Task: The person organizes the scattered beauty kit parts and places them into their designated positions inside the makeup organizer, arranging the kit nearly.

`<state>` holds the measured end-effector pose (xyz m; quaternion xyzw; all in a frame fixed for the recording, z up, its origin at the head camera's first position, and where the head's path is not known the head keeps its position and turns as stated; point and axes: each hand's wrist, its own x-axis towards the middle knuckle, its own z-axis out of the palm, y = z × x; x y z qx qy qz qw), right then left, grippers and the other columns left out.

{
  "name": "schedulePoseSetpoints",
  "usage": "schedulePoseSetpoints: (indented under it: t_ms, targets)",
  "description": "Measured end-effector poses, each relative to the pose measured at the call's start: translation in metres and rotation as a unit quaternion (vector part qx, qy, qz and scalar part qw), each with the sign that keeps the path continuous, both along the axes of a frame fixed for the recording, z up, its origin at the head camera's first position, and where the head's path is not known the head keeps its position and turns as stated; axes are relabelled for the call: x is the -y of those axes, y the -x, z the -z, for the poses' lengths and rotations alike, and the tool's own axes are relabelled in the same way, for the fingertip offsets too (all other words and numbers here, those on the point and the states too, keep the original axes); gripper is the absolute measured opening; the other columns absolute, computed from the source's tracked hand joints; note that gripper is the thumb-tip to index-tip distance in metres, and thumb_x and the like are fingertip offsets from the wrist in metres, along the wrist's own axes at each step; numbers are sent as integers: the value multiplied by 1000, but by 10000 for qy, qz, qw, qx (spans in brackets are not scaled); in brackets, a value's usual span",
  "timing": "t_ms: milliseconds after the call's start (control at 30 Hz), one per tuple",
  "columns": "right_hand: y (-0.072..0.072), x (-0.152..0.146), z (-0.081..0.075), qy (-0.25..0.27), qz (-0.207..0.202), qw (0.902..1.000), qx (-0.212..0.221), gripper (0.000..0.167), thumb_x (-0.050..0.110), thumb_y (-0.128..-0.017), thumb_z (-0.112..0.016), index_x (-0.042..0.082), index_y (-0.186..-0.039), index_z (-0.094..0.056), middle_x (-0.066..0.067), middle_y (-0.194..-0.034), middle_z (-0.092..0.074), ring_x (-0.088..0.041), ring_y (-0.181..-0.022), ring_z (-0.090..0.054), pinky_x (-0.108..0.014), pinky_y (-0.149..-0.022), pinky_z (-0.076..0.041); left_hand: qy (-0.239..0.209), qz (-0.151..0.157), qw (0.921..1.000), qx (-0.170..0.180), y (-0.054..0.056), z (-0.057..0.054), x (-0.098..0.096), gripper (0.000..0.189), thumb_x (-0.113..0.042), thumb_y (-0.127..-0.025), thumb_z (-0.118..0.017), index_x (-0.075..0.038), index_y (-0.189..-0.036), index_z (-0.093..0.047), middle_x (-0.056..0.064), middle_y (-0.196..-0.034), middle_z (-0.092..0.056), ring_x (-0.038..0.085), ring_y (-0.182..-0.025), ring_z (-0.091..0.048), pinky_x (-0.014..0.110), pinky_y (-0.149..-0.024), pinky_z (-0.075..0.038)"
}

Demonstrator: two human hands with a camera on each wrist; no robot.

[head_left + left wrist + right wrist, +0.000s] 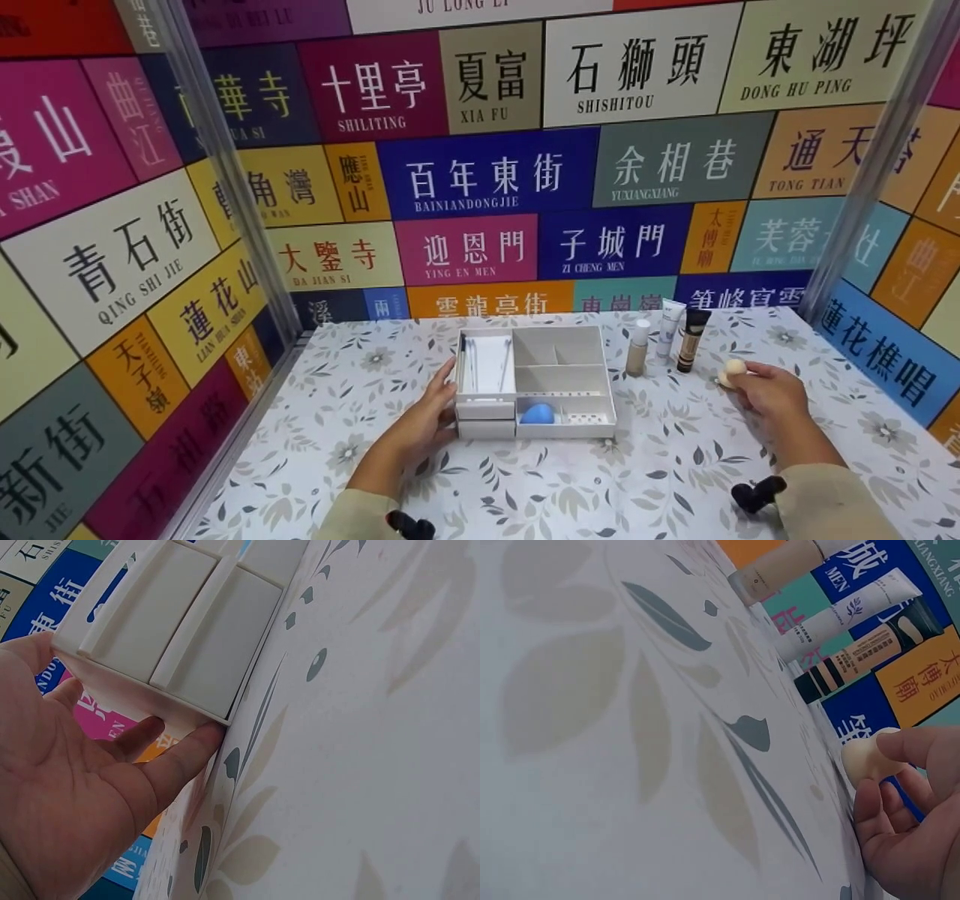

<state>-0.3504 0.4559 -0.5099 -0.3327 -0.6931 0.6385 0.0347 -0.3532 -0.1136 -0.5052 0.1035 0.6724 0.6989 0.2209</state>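
Street-name panels (480,176) in loud colors wall in a counter (540,487) with a leafy floral print. Right grip (776,394) is pinching a pale makeup sponge (864,759), off to the right of the other cosmetics; can't tell if it's touching down. Left grip (427,411) isn't clenched, just fingers resting along the side of a boxy white organizer (486,430), probably hard plastic. My read: the step is handling that sponge while bracing the box, so next up calls for a light pinch, since foam likely squishes. Blue egg-shaped sponge (537,414) sits in a front compartment. Nearby: cylindrical foundation bottle (637,351), flattened white tube (669,331), black-and-tan tube (691,343).
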Motion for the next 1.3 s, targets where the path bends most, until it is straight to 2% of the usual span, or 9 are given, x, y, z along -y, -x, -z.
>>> schedulePoseSetpoints:
  t_ms: [133, 233, 300, 400, 500, 667, 867, 1067, 1300]
  targets:
    - [-6, 5, -5, -633, -283, 9976, 35, 76, 35, -103, -70, 16, -168, -36, -7, -143, -59, -17, -104, -61, -29, -80, -58, 102, -40, 9999, 55, 0, -1, 0, 58, -53, -113, -40, -57, -166, -17, 16, -177, -29, 43, -159, -39, 62, -129, -35]
    - [-10, 11, -10, -735, -452, 9962, -97, 78, 41, -101, -72, 15, -167, -39, -2, -129, -65, -18, -106, -65, -32, -84, -58, 187, -95, 9997, 114, 0, -2, 0, 57, -56, -112, -41, -60, -165, -18, 15, -177, -30, 42, -159, -40, 63, -129, -34]
    - [-10, 16, -13, -684, -554, 9960, -181, 80, 43, -100, -74, 15, -166, -39, -3, -133, -65, -19, -114, -65, -32, -90, -60, 209, -110, 9996, 153, 0, -2, 0, 57, -57, -112, -41, -61, -164, -19, 14, -177, -30, 42, -159, -39, 63, -129, -33]
    - [-11, 24, -17, -632, -722, 9947, -371, 81, 45, -100, -74, 13, -166, -38, -9, -148, -58, -23, -127, -62, -33, -97, -60, 228, -117, 9996, 150, 1, -2, 0, 57, -57, -112, -41, -61, -164, -18, 14, -177, -29, 43, -160, -37, 63, -129, -33]
    - [-15, 34, -25, -619, -874, 9926, -571, 81, 44, -100, -74, 11, -165, -38, -9, -155, -53, -22, -130, -61, -30, -97, -60, 208, -111, 9996, 134, 1, -2, 0, 57, -56, -112, -41, -60, -165, -18, 14, -178, -27, 44, -161, -36, 63, -130, -32]
    - [-23, 50, -39, -723, -1226, 9871, -734, 84, 51, -98, -75, 10, -163, -40, -2, -147, -57, -17, -125, -63, -22, -89, -60, 246, -144, 9995, 161, 1, -2, 0, 56, -58, -112, -42, -62, -164, -20, 13, -178, -27, 42, -160, -38, 61, -130, -33]
    - [-28, 64, -49, -885, -1613, 9788, -900, 84, 55, -98, -74, 9, -161, -42, 4, -137, -60, -13, -117, -64, -22, -89, -60, 199, -145, 9995, 209, 2, -1, 1, 55, -56, -112, -41, -62, -163, -21, 13, -178, -28, 41, -159, -41, 60, -129, -36]
    - [-32, 79, -57, -936, -1916, 9692, -1233, 79, 52, -99, -74, 8, -157, -45, 12, -127, -63, 0, -103, -67, -23, -90, -61, 239, -136, 9994, 220, 3, -1, 1, 55, -57, -112, -42, -64, -162, -21, 12, -179, -25, 42, -160, -38, 60, -129, -36]
    - [-38, 105, -66, -774, -2322, 9525, -1815, 64, 40, -102, -74, 4, -150, -51, 17, -115, -67, -5, -100, -70, -25, -88, -62, 269, -135, 9994, 192, 2, -1, 0, 55, -58, -112, -41, -64, -162, -21, 12, -180, -23, 43, -161, -35, 61, -129, -35]
